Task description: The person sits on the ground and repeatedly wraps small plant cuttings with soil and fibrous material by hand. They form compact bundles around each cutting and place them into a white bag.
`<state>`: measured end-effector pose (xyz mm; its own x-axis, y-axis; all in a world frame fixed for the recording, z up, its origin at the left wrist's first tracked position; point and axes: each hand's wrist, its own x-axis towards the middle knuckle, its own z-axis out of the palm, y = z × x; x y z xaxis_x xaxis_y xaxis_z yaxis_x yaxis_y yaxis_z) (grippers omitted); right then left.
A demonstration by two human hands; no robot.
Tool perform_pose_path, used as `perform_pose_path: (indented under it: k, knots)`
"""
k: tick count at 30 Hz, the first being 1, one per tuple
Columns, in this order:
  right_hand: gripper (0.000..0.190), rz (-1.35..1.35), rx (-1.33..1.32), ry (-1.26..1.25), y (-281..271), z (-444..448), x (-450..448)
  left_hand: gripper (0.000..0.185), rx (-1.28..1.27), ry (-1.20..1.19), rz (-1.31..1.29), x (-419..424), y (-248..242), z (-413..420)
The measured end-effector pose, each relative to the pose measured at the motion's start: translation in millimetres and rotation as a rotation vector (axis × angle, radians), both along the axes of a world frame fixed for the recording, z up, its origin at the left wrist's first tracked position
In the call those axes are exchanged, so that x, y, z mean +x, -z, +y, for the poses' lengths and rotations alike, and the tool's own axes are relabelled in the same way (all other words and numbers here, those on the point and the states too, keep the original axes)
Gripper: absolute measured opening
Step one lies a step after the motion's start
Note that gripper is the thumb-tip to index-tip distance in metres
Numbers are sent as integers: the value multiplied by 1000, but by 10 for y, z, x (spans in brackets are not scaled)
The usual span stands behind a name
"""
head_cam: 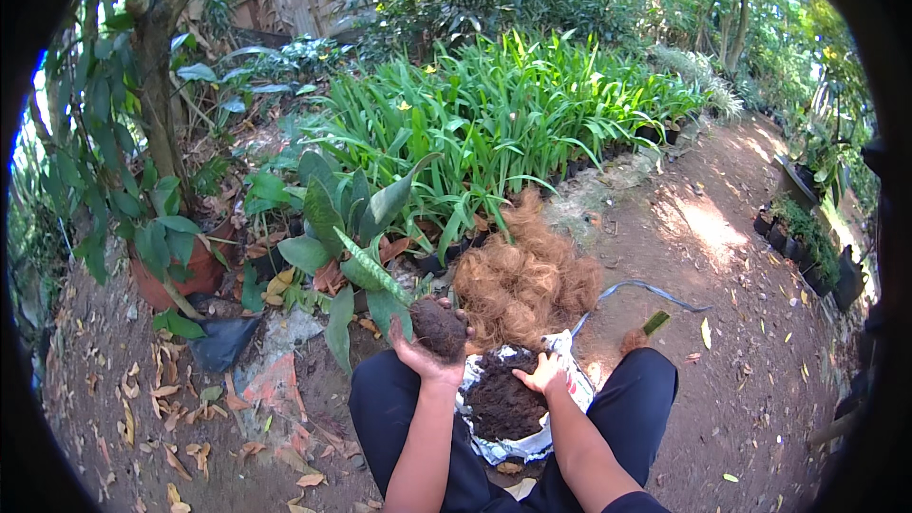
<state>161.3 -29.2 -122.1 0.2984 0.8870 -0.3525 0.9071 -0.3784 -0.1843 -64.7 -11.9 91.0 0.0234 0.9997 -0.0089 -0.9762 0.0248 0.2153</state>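
My left hand (427, 356) cups a dark ball of soil (437, 330) from below, its fingers curled round the far side. A patterned green snake plant leaf (375, 265) sticks out of this ball, tilted up and to the left. Between my knees stands a white plastic sack (581, 374) with its mouth rolled wide, holding dark potting soil (502, 399). My right hand (543, 372) rests at the sack's right side with fingers spread, the fingertips at the soil. Whether it grips any soil is hard to tell.
Beyond the sack lies a heap of brown coconut fibre (524, 274). A fibre-wrapped leaf cutting (645, 331) and a blue strap (652, 283) lie right of it. Large-leaved snake plants (324, 217), a terracotta pot (153, 285) and rows of potted green plants (484, 114) stand left and ahead.
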Motion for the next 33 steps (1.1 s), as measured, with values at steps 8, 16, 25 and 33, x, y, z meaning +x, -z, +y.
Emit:
perform_pose_path:
  k: [8, 16, 25, 33]
  knots:
    - [58, 367, 218, 70, -124, -32, 95, 58, -2, 25, 6, 87, 4, -21]
    - [61, 296, 42, -139, -69, -67, -14, 58, 18, 41, -30, 124, -44, -46]
    - [71, 537, -89, 45, 230, -102, -69, 55, -26, -13, 36, 106, -100, -113]
    - [110, 605, -204, 93, 75, -241, -15, 56, 18, 4, 19, 151, -6, -55]
